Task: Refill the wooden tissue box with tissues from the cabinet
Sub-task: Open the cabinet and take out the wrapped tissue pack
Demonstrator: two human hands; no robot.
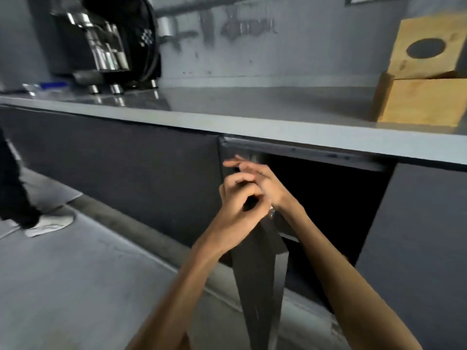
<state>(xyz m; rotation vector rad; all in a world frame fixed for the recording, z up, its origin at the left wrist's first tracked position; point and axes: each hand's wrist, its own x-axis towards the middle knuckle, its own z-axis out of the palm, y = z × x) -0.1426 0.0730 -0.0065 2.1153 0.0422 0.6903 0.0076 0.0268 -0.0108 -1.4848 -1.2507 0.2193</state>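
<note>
The wooden tissue box [424, 103] stands on the grey countertop [252, 109] at the far right. Its wooden top part with a round hole [427, 50] sits tilted on it. Below the counter, the cabinet [328, 210] is open and dark inside; no tissues show. The dark cabinet door [255, 274] swings toward me and I see it edge-on. My left hand [240, 200] grips the door's top edge with curled fingers. My right hand [255, 176] lies just behind it by the door's top corner, fingers straight and holding nothing.
A coffee machine [106, 46] stands at the back left of the counter. Another person's leg and white shoe [50, 223] are on the grey floor at the left. Shut dark cabinet fronts [126, 160] flank the opening on both sides.
</note>
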